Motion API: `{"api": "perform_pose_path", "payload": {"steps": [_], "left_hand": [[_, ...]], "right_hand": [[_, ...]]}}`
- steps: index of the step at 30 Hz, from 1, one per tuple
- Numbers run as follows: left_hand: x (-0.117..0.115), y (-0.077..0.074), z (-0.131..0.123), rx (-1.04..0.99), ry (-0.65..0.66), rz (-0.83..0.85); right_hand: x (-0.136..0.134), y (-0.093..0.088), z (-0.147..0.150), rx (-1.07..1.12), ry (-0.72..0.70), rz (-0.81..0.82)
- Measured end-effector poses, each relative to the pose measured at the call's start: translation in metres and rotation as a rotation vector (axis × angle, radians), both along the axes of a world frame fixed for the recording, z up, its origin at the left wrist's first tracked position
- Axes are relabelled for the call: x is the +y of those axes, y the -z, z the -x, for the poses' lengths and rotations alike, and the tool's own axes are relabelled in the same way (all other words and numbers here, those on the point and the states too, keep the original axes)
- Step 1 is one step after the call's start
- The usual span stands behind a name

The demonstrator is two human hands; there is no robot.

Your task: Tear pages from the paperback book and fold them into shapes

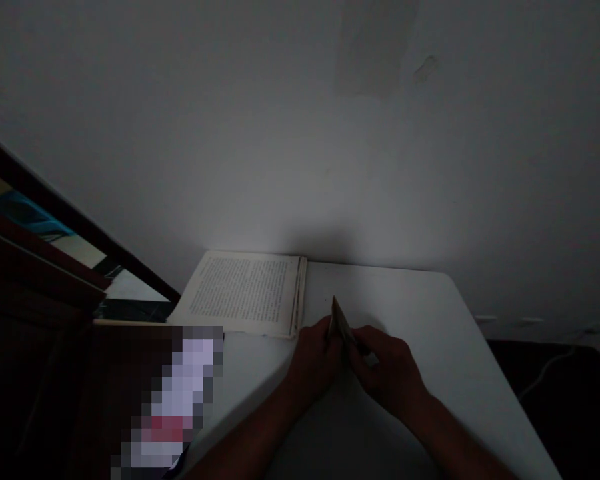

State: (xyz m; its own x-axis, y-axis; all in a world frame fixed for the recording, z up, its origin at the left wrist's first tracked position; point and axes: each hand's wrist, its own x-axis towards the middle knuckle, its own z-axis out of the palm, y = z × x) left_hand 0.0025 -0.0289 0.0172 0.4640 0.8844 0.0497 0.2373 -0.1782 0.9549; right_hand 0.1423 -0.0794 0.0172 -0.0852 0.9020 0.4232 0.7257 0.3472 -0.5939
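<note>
Both hands meet over the front middle of the white table, fingers closed around a small folded piece of paper (339, 321). It stands up between them with a pointed tip at the top. My left hand (316, 352) grips its left side, and my right hand (387, 357) pinches it from the right with thumb and fingers. The lower part of the paper is hidden by the fingers, and the dim light blurs its detail. To the left of my hands lies a stack of printed pages (247, 293), text side up.
The white table (420, 300) stands against a pale wall (260, 133) with a patch and a scuff mark. At the left front lies a pixelated, pale object (175, 400). Dark wooden furniture (30, 280) fills the left side. A thin cable (545, 370) runs beyond the right edge.
</note>
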Motion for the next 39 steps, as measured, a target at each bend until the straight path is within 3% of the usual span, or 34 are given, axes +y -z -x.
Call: {"api": "perform_pose_path", "payload": {"steps": [7, 14, 25, 31, 35, 39], "left_hand": [[0.003, 0.001, 0.003, 0.208, -0.056, -0.067], [0.003, 0.005, 0.000, 0.310, -0.041, -0.081], [0.004, 0.006, 0.000, 0.317, -0.067, -0.068], [0.008, 0.009, 0.002, 0.159, -0.044, 0.057], [0.011, 0.011, 0.001, -0.213, 0.067, 0.346], [0.007, 0.010, -0.003, -0.594, 0.219, 0.551]], "right_hand": [[0.002, -0.003, 0.000, -0.023, 0.122, 0.052], [0.006, -0.003, 0.000, -0.167, 0.265, 0.257], [0.006, -0.003, -0.005, -0.125, 0.330, 0.270], [0.007, -0.006, -0.008, -0.054, 0.325, 0.262], [0.008, -0.006, -0.011, 0.102, 0.311, 0.291], [0.010, -0.001, -0.011, 0.450, 0.267, 0.379]]}}
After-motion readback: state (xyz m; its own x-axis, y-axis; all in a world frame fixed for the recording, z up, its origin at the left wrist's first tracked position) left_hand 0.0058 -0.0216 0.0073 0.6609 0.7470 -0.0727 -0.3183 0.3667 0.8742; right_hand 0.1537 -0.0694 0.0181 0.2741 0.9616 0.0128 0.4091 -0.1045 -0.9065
